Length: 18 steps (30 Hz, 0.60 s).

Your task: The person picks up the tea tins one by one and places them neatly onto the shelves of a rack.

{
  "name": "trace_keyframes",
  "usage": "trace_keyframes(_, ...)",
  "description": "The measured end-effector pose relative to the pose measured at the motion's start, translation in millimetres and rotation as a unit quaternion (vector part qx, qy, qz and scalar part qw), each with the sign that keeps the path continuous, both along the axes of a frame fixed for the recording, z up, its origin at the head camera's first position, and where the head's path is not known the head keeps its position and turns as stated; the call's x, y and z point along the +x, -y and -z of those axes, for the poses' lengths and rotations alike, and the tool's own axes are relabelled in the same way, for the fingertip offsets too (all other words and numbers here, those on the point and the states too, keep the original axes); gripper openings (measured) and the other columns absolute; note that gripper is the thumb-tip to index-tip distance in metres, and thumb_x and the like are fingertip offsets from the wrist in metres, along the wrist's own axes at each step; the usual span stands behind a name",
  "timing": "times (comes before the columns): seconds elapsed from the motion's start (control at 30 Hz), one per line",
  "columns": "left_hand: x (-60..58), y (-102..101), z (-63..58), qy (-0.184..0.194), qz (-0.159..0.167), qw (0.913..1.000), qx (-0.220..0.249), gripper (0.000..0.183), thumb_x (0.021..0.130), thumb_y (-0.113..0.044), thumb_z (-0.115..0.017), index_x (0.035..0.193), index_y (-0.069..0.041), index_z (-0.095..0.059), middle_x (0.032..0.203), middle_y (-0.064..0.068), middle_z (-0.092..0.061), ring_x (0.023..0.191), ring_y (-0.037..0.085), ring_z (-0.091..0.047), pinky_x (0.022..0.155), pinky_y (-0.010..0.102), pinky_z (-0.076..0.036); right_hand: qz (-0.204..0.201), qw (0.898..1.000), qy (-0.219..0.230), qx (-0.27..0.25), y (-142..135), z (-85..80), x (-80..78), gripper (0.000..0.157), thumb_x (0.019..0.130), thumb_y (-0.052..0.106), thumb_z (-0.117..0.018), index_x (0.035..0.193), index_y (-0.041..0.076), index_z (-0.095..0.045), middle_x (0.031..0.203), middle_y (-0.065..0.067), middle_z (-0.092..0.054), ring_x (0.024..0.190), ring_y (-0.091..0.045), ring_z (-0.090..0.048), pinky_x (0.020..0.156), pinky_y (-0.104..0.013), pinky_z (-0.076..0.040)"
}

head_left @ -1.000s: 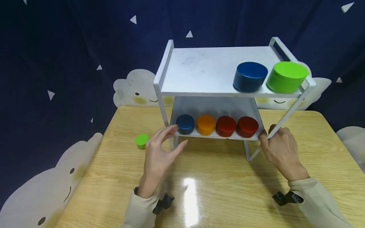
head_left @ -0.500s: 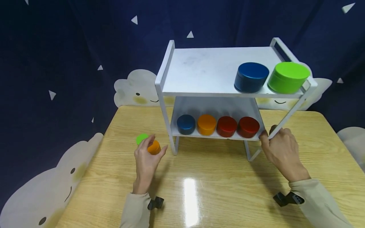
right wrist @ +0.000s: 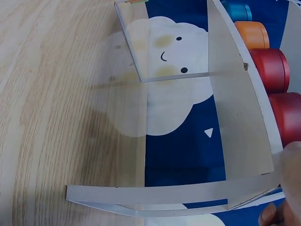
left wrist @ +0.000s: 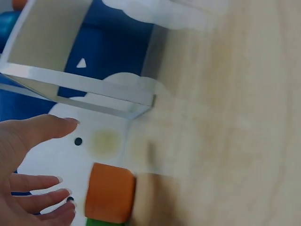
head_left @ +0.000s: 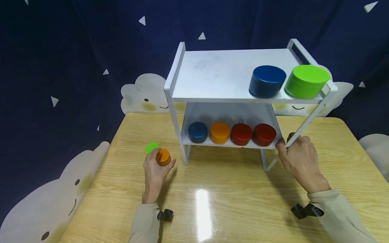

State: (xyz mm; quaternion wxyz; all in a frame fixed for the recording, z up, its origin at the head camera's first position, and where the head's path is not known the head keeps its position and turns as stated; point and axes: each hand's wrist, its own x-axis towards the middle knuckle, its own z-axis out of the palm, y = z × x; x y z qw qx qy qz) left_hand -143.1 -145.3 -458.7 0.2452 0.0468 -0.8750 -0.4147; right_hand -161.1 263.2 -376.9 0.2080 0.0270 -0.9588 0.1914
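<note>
My left hand (head_left: 155, 173) is at a small orange round tin (head_left: 163, 157) on the table, thumb and fingers spread to either side of it. In the left wrist view that orange tin (left wrist: 110, 193) stands beyond the fingertips, with a gap between thumb and fingers. Behind it is a light-green round piece (head_left: 151, 147), partly covered by the hand and tin. My right hand (head_left: 301, 158) grips the white two-tier shelf rack (head_left: 212, 100) at its right front leg, level with the lower shelf. In the right wrist view only part of that hand (right wrist: 290, 176) shows at the edge.
On the lower shelf stand a blue tin (head_left: 198, 132), an orange tin (head_left: 219, 133) and two red tins (head_left: 241, 134). A larger blue tin (head_left: 267, 82) and a green tin (head_left: 307, 82) sit on the top shelf's right. A dark-blue curtain (head_left: 76, 50) hangs behind the table.
My left hand has moved left and down, from beside the lower shelf's left end to the orange tin on the table. The right hand stays on the rack.
</note>
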Motion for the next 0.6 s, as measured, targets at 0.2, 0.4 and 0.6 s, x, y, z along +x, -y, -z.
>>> trace_keyframes(0.2,-2.6,1.7,9.1,0.011,-0.013,0.9997,-0.017,0.062,0.065,-0.011,-0.088,0.115,0.011,-0.060,0.114,0.026,-0.062,0.105,0.043,-0.057,0.091,0.052,-0.046,0.002,1.000,0.009,-0.002,-0.6,-0.9,0.8,0.038,0.093,0.023,-0.047,0.058,0.008,-0.042,0.060,-0.012,-0.044,0.060,-0.037,-0.043,0.050,-0.039,-0.029)
trace_keyframes(0.4,-5.5,4.5,13.8,0.014,-0.027,0.9993,-0.022,0.062,0.065,-0.007,-0.087,0.117,0.012,-0.059,0.115,0.027,-0.062,0.105,0.043,-0.058,0.090,0.052,-0.047,0.001,1.000,0.007,0.001,0.2,-1.0,0.2,0.039,0.094,0.023,-0.046,0.059,0.008,-0.043,0.061,-0.013,-0.044,0.059,-0.036,-0.043,0.051,-0.039,-0.029)
trace_keyframes(0.6,-9.7,7.0,16.3,0.005,-0.022,0.9996,-0.014,0.060,0.066,-0.003,-0.085,0.117,0.013,-0.058,0.112,0.029,-0.062,0.103,0.044,-0.060,0.088,0.052,-0.049,0.001,1.000,0.008,-0.001,0.4,-2.1,0.9,0.040,0.094,0.023,-0.046,0.057,0.008,-0.044,0.060,-0.012,-0.045,0.058,-0.034,-0.042,0.050,-0.037,-0.028)
